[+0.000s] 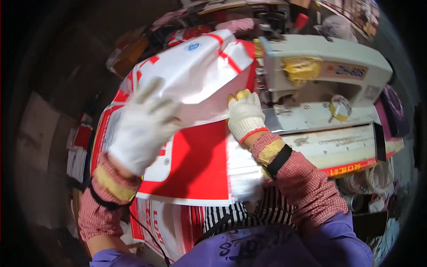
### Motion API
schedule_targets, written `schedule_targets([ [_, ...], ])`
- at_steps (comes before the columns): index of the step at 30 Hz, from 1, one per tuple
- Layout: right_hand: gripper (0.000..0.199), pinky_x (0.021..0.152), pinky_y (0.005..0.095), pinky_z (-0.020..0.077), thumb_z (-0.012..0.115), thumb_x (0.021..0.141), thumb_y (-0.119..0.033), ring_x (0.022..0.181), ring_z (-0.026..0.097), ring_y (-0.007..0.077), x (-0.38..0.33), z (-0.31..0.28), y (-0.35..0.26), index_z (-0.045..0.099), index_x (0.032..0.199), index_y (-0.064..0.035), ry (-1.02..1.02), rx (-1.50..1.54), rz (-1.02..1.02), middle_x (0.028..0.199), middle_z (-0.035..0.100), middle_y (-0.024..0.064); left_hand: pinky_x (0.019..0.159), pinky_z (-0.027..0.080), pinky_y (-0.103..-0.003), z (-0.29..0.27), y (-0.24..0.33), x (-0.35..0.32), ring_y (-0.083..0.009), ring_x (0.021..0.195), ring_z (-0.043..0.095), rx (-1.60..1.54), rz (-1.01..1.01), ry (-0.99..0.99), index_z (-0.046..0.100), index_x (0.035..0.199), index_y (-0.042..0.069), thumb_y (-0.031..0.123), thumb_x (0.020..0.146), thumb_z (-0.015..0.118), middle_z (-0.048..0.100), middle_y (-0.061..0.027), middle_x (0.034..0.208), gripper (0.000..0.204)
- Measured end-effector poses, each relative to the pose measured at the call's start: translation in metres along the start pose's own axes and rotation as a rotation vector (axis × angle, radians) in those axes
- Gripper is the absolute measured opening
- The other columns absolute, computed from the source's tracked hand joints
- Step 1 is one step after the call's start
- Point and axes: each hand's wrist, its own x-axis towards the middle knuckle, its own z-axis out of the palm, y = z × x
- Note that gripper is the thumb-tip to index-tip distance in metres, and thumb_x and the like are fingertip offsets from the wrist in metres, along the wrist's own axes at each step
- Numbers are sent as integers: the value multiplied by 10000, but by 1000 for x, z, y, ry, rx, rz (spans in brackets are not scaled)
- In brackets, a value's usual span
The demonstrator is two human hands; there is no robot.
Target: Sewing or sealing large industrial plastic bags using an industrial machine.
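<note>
Nearest to us is our purple top [271, 249], with dark letters on it, then our striped trousers [271, 200]. To their left we see some red and white plastic [178, 227] with red letters.

Just past that is the big red and white bag [202, 164], spread out in front of us. Its long way runs away from us and leans a bit left, and its far part is puffed up in folds. It has red and white print, a tiny ring sign and a blue mark [193, 46] far up.

Our left hand [144, 127] is over the bag's left side. Its grip is wide, with fingers spread and nothing held. It is blurry, so we can't tell if it touches. Our right hand [247, 113] is at the bag's right edge, close to the sewing machine [331, 50], so it is the nearer hand to it. Its fingers bend a little; we can't tell if its grip pinches the bag.

On the machine we see a label with dark letters and a tape roll [340, 108]. Farther back is pink cloth [238, 25].
</note>
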Motion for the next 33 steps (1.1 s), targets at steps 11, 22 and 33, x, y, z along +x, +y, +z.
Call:
schedule_targets([
  [11,336,645,331,481,553,795,-243,755,613,223,-67,-75,-175,558,982,36,-1077,900,-976,872,615,172,949,355,-366,29,72,-220,-255,1100,462,-1548,-1606,611,320,1269,-17,389,868,458,464,-144,1208,587],
  [22,206,635,257,462,572,785,-67,734,557,144,-63,-21,67,562,975,11,181,1330,545,834,579,79,776,473,-291,58,164,-264,-173,886,576,-1998,-1666,818,460,1109,-17,158,875,462,573,-100,1009,292],
  [33,114,542,367,426,570,654,-183,594,528,280,-130,-50,-59,550,727,-98,-419,33,-921,633,502,110,762,451,-277,93,240,-346,-158,860,555,-1687,-1639,716,475,1051,-2,182,852,496,561,-74,977,272],
])
